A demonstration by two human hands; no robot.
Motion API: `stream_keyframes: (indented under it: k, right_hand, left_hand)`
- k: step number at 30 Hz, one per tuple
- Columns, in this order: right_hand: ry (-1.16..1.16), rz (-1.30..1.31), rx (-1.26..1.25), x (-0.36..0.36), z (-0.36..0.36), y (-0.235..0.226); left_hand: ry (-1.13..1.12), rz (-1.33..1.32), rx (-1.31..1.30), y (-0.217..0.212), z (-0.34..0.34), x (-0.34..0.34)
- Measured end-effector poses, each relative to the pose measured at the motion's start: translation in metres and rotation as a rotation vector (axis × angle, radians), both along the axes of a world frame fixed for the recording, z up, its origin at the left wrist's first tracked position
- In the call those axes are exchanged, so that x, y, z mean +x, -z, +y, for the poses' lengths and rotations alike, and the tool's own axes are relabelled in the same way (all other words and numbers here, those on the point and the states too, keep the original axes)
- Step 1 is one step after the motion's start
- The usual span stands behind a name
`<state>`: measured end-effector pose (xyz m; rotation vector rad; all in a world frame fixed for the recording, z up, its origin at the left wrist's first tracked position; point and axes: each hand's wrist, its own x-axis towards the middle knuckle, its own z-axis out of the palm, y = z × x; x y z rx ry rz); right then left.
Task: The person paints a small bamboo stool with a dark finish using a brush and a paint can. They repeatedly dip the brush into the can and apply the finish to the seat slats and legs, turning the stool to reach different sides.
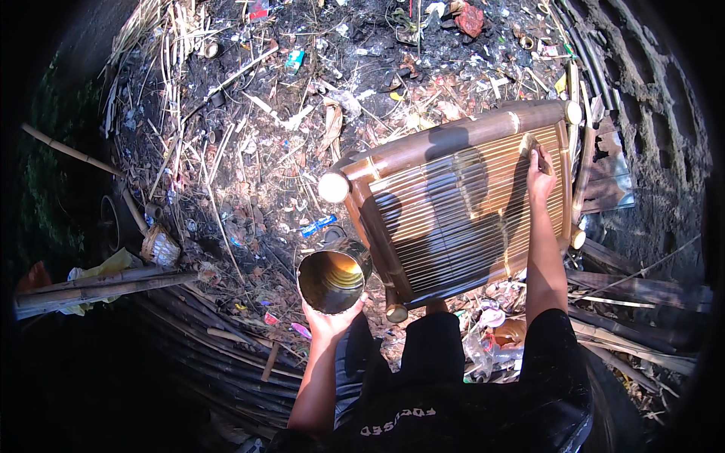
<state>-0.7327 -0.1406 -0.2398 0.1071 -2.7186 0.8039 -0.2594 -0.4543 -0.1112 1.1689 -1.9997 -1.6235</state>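
Brushing finish onto bamboo slat panel (pixel 461 211) | right hand (pixel 539 178) closed on brush (pixel 531 143) at far slats | left hand (pixel 329 321) gripping open tin can (pixel 332 278) beside panel's near corner | next likely: redip, steady strokes

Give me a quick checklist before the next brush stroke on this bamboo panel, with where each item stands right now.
1. Left hand grips the open tin can: ok.
2. Can upright: not ok, it tilts toward the camera.
3. Right hand holds the brush on the slats: ok.
4. Bamboo panel propped steady: cannot tell.
5. Liquid left in can: ok, some shows at the bottom.
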Motion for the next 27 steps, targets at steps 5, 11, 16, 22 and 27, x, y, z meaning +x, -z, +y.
stream_keyframes:
  k: [5,11,16,22,27]
  right_hand:
    - [-0.28,-0.083,0.005,0.088,-0.052,0.006]
    - [-0.731,-0.383,-0.298,0.226,-0.072,0.031]
    - [0.009,-0.025,-0.076,0.044,0.116,0.023]
    - [-0.495,-0.245,-0.131,0.18,-0.021,0.015]
    - [-0.392,-0.593,-0.272,0.094,-0.04,-0.007]
  left_hand:
    - [-0.086,-0.004,0.185,-0.011,0.004,0.0]
    - [-0.147,0.009,0.198,0.003,0.015,0.002]
    - [-0.068,-0.042,0.212,0.0,0.023,-0.007]
    - [-0.114,-0.097,0.169,-0.002,0.033,-0.005]
    - [-0.128,-0.105,0.173,0.013,0.037,0.009]
